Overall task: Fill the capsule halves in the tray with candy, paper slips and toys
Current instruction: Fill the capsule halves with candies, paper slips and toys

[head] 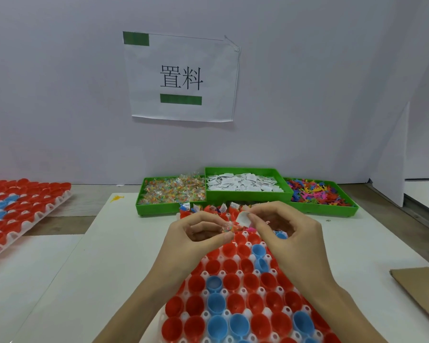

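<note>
Both hands over far end of the white tray [280,290] w/ red and blue capsule halves [235,303]. Left hand [196,233] fingers curled, thumb + forefinger pinching a small clear candy packet [227,228] w/ coloured bits inside, held just above the tray's far rows. Right hand [285,226] fingers curled, pinching a white paper slip [243,218] at its tips, right next to the candy packet; looks like sth pink under its fingers too, too small to tell. Far rows of halves near the bins already hold slips and wrapped bits; near rows look empty.

Behind tray, 3 green bins in a row: candy bin [170,191] on left w/ clear packets, slip bin [245,183] in middle sitting higher, toy bin [320,194] on right w/ mixed-colour small plastic toys. Tray's far end is just in front of the bins.

Second tray [15,209] of red/blue halves well apart at far left. Yellow toy piece [117,198] loose on the white table [84,280] left of candy bin. Cardboard sheet [424,290] at right edge. Paper sign [181,78] w/ black characters and green bars taped on wall
</note>
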The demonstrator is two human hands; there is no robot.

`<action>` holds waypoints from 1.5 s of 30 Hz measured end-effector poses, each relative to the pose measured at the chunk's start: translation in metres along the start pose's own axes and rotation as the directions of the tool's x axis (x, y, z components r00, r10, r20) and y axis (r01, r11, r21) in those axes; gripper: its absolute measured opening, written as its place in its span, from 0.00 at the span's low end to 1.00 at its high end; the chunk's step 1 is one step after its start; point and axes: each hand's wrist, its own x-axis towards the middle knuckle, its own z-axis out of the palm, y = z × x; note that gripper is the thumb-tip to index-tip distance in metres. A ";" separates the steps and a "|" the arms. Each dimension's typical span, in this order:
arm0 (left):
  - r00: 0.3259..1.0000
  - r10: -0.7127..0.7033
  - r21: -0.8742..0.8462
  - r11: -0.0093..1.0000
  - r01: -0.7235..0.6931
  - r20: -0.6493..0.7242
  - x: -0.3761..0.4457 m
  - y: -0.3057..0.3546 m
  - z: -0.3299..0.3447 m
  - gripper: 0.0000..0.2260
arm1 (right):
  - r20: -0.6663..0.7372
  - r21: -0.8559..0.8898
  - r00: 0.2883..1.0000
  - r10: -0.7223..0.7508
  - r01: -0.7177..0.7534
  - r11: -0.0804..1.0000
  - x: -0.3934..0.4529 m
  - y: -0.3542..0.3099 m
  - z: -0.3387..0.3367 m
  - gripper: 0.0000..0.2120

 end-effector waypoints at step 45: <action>0.979 0.180 0.186 0.969 -0.160 -0.096 0.014 0.000 -0.050 0.09 | 0.418 0.128 0.893 0.166 -0.239 0.963 0.046 0.006 0.053 0.04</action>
